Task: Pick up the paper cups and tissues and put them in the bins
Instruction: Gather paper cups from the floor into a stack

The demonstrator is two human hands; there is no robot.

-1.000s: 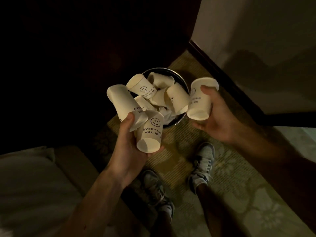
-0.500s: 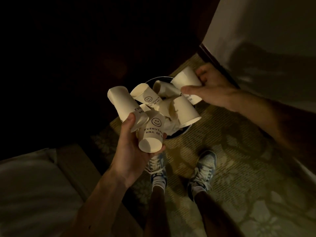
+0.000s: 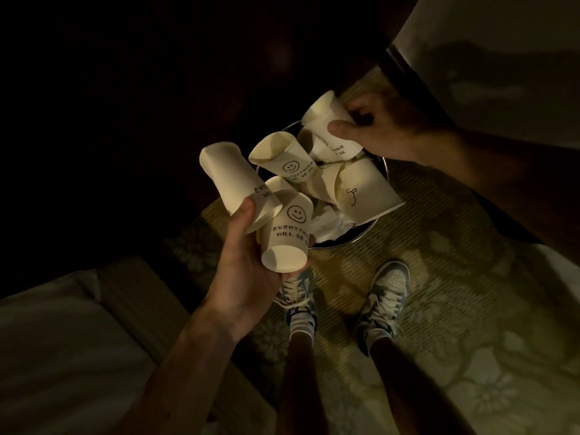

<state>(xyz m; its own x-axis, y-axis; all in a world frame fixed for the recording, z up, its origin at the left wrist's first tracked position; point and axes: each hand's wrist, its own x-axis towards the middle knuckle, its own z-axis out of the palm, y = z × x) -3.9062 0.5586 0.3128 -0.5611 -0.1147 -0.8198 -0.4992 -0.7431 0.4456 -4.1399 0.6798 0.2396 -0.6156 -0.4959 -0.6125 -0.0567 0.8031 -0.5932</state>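
Note:
A round metal bin (image 3: 361, 235) stands on the carpet in front of my feet, heaped with cream paper cups (image 3: 364, 191) and crumpled tissue (image 3: 329, 222). My left hand (image 3: 248, 271) grips two paper cups at the bin's near left edge: a smiley cup (image 3: 287, 237) with its base toward me, and a plain-sided cup (image 3: 229, 183) pointing up and left. My right hand (image 3: 376, 133) holds another paper cup (image 3: 329, 130) over the far side of the bin, thumb across its side. Another smiley cup (image 3: 282, 158) lies on top of the heap.
A dark wooden cabinet fills the top left. A dark baseboard (image 3: 408, 73) and pale wall (image 3: 502, 58) run along the top right. A bed corner (image 3: 62, 340) sits at the lower left. My two sneakers (image 3: 384, 296) stand on the patterned carpet (image 3: 470, 309).
My right hand has carried its cup from the bin's right side up over the far rim. My left hand has kept its two cups almost still.

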